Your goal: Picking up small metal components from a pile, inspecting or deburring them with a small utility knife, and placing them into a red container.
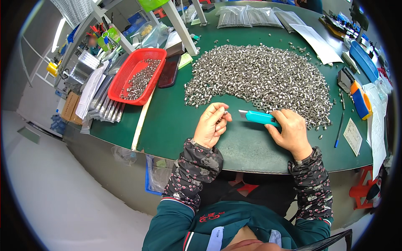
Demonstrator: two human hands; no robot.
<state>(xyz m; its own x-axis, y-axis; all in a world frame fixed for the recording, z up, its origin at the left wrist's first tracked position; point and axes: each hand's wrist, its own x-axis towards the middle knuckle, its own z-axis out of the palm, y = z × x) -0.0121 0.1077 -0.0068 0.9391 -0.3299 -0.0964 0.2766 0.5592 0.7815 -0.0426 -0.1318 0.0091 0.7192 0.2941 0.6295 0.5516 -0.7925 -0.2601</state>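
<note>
A wide heap of small silvery metal rings or sleeves (259,75) covers the middle of the green table (167,125). In front of it, my left hand (209,127) is closed, pinching a small metal ring (225,113) between thumb and fingers; others may be hidden in the palm. My right hand (294,133) grips a teal utility knife (260,117) by its handle. The knife's blade is out and points left toward my left hand, a short gap away from the ring.
Left of the heap are a red plastic basket (116,91) partly filled with metal pieces and a dark phone (170,71). On the right lie a blue pen (338,133), a paper card (353,137) and a blue-orange holder (361,100). Bagged rods (249,17) lie at the back.
</note>
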